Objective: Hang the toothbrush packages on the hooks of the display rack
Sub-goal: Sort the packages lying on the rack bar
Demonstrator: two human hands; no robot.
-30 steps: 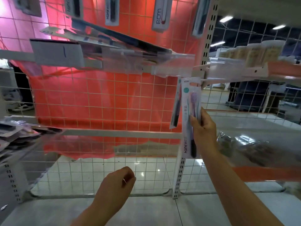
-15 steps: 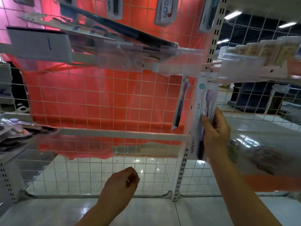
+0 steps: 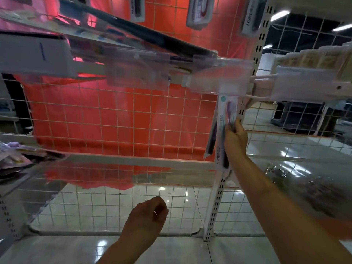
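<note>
My right hand [image 3: 235,137] grips a long white toothbrush package [image 3: 224,128] with a purple brush, held upright against the rack's white slotted upright [image 3: 217,202]. The package's top reaches up under a clear price-tag holder [image 3: 219,79] at the end of a hook. A second package [image 3: 211,141] with a dark brush hangs just behind it to the left. More packages [image 3: 199,12] hang high on the red-backed wire grid [image 3: 114,119]. My left hand [image 3: 147,216] hangs low with loosely curled fingers and holds nothing.
Clear tag holders and a white box [image 3: 34,56] stick out at head height on the left. White hooks [image 3: 262,78] with a tag holder and beige packs reach out at the right. Loose packs lie on a left shelf [image 3: 13,159]. Glossy floor tiles lie below.
My right hand has raised the package slightly, its top now under the clear tag holder. The view has moved closer and tilted. My left hand stays low.
</note>
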